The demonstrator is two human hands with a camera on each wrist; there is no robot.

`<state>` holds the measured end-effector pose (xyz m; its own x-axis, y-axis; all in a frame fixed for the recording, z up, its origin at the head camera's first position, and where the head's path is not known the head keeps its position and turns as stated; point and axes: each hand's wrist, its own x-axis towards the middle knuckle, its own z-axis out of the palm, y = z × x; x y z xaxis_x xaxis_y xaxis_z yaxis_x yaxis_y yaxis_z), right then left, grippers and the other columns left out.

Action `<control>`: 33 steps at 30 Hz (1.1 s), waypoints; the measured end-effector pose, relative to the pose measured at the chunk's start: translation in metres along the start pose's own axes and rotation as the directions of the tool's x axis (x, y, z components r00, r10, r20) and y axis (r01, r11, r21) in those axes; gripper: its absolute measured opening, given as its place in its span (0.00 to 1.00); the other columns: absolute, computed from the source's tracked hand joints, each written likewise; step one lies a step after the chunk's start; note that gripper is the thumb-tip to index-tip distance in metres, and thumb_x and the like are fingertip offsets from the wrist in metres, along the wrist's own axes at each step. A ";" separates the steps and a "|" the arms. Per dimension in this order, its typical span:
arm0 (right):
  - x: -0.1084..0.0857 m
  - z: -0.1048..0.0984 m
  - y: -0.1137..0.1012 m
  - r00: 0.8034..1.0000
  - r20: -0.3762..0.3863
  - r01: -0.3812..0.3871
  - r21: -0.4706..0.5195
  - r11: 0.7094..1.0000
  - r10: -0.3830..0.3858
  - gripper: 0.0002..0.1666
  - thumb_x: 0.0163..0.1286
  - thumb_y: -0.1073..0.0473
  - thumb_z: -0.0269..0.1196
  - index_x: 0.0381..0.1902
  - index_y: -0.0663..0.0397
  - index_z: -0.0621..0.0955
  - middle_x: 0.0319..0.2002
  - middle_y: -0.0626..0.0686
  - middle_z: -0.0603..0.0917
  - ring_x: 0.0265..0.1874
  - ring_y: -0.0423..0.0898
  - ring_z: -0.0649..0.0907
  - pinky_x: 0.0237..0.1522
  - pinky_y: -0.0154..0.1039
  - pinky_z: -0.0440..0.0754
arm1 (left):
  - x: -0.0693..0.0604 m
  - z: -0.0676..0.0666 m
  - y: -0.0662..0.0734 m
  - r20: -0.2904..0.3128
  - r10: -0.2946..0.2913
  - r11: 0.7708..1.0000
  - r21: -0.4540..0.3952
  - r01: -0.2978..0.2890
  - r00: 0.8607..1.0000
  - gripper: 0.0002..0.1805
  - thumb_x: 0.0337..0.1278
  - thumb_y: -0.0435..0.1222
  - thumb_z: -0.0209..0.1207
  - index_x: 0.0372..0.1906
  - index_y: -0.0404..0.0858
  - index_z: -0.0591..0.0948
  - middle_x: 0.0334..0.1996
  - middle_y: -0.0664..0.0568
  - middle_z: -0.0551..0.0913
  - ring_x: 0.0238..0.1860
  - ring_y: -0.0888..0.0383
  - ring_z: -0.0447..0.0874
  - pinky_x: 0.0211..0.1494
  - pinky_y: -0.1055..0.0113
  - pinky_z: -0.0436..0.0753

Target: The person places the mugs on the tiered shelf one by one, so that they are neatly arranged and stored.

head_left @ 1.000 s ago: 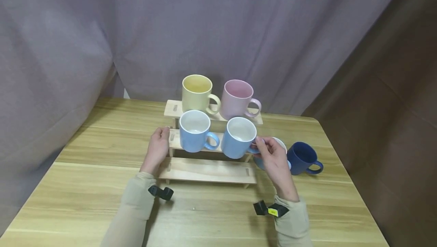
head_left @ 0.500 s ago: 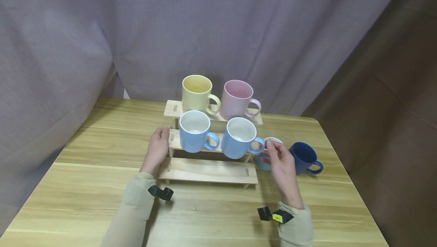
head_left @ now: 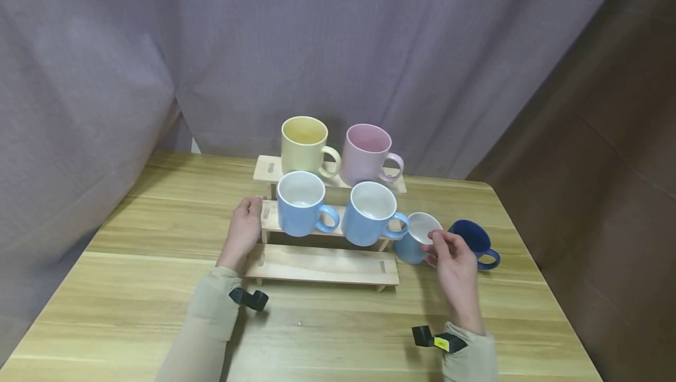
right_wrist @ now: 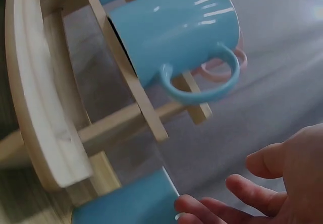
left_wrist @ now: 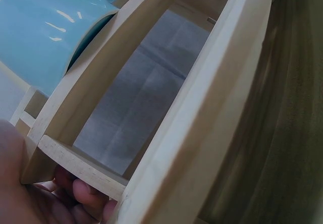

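Note:
My left hand (head_left: pixel 244 226) grips the left end of a tiered wooden shelf stand (head_left: pixel 324 263); in the left wrist view its fingers (left_wrist: pixel 88 193) curl under the side piece. On the middle tier stand two light blue mugs, a left mug (head_left: pixel 300 212) and a right mug (head_left: pixel 361 222), handles to the right. My right hand (head_left: pixel 454 264) holds nothing, its fingers loosely bent. It hovers in front of a third light blue mug (head_left: pixel 409 248) on the table, partly covering it. In the right wrist view the fingers lie close by that mug (right_wrist: pixel 131 204); contact is unclear.
A yellow mug (head_left: pixel 298 156) and a pink mug (head_left: pixel 361 162) stand on the top tier. Right of my right hand, a dark blue mug (head_left: pixel 470 238) sits on the wooden table (head_left: pixel 158 288). Grey curtains (head_left: pixel 327 47) hang behind.
My right hand has let go of the right light blue mug's handle on the middle tier and moved right, to the light blue mug on the table. The left hand stays put.

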<state>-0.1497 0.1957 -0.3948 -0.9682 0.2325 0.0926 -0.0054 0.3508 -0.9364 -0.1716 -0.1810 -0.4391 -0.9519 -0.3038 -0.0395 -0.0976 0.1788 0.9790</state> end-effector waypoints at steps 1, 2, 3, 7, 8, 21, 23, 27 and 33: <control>0.000 -0.001 0.001 1.000 -0.007 -0.003 -0.011 1.000 0.003 0.22 0.77 0.51 0.53 0.55 0.65 0.74 0.49 0.63 0.79 0.38 0.41 0.84 0.40 0.33 0.83 | 0.000 0.000 0.000 0.000 -0.001 1.000 -0.002 0.001 1.000 0.24 0.77 0.49 0.37 0.48 0.31 0.72 0.30 0.46 0.69 0.29 0.53 0.68 0.32 0.61 0.72; 0.000 -0.003 0.002 1.000 -0.015 -0.005 -0.025 1.000 0.005 0.22 0.76 0.51 0.53 0.55 0.65 0.74 0.48 0.63 0.80 0.38 0.41 0.84 0.39 0.33 0.83 | 0.000 0.000 0.000 0.000 -0.002 1.000 -0.002 0.002 1.000 0.24 0.77 0.49 0.37 0.48 0.31 0.72 0.30 0.46 0.69 0.29 0.53 0.68 0.31 0.62 0.72; 0.000 -0.004 0.004 1.000 -0.023 -0.008 -0.033 0.999 0.008 0.22 0.76 0.51 0.53 0.55 0.65 0.74 0.47 0.63 0.80 0.38 0.41 0.83 0.39 0.32 0.83 | 0.000 0.000 0.000 0.001 -0.003 1.000 -0.002 0.003 1.000 0.25 0.77 0.50 0.37 0.48 0.32 0.72 0.29 0.46 0.70 0.28 0.53 0.68 0.31 0.62 0.73; 0.001 -0.008 0.008 0.999 -0.050 -0.015 -0.058 0.998 0.012 0.24 0.76 0.50 0.53 0.55 0.66 0.74 0.47 0.64 0.80 0.39 0.40 0.82 0.38 0.27 0.81 | 0.000 0.000 -0.001 -0.001 -0.002 1.000 0.002 0.002 1.000 0.26 0.76 0.50 0.37 0.48 0.31 0.72 0.30 0.46 0.70 0.28 0.53 0.69 0.32 0.62 0.73; 0.001 -0.009 0.009 0.998 -0.054 -0.015 -0.068 0.998 0.011 0.24 0.76 0.50 0.53 0.55 0.66 0.75 0.48 0.63 0.80 0.40 0.40 0.81 0.38 0.25 0.80 | 0.000 0.000 -0.001 -0.001 -0.001 1.000 0.007 0.001 1.000 0.26 0.76 0.51 0.37 0.48 0.31 0.72 0.30 0.46 0.70 0.29 0.53 0.69 0.32 0.62 0.72; 0.001 -0.012 0.012 0.998 -0.063 -0.016 -0.164 0.986 0.005 0.26 0.77 0.48 0.51 0.56 0.66 0.75 0.54 0.62 0.78 0.54 0.50 0.75 0.52 0.34 0.70 | 0.001 0.001 -0.002 -0.006 -0.008 1.000 0.020 0.008 1.000 0.25 0.77 0.49 0.37 0.49 0.30 0.73 0.32 0.45 0.71 0.32 0.53 0.70 0.35 0.62 0.73; 0.001 -0.013 0.013 0.998 -0.055 -0.018 -0.167 0.986 0.009 0.27 0.77 0.47 0.50 0.57 0.67 0.75 0.55 0.63 0.77 0.56 0.52 0.75 0.54 0.38 0.69 | 0.001 0.001 -0.002 -0.007 -0.010 1.000 0.022 0.010 1.000 0.25 0.77 0.49 0.37 0.49 0.30 0.73 0.33 0.44 0.72 0.33 0.51 0.70 0.36 0.61 0.73; 0.002 -0.014 0.015 0.999 -0.043 -0.023 -0.177 0.984 0.015 0.28 0.77 0.46 0.49 0.58 0.67 0.74 0.56 0.64 0.76 0.57 0.55 0.74 0.56 0.43 0.69 | 0.001 0.002 -0.001 -0.008 -0.008 1.000 0.023 0.008 1.000 0.26 0.77 0.50 0.37 0.50 0.30 0.73 0.35 0.43 0.72 0.36 0.50 0.70 0.38 0.60 0.73; 0.003 -0.015 0.017 0.999 -0.034 -0.028 -0.161 0.986 0.022 0.28 0.78 0.47 0.49 0.58 0.67 0.73 0.57 0.65 0.75 0.59 0.57 0.73 0.61 0.52 0.67 | 0.001 0.001 -0.001 -0.009 -0.005 1.000 0.027 0.005 1.000 0.27 0.76 0.51 0.36 0.49 0.30 0.73 0.35 0.43 0.72 0.36 0.50 0.71 0.39 0.60 0.72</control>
<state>-0.1486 0.2161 -0.4053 -0.9589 0.2712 0.0832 0.0618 0.4861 -0.8717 -0.1725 -0.1800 -0.4406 -0.9488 -0.3130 -0.0423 -0.1101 0.2022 0.9731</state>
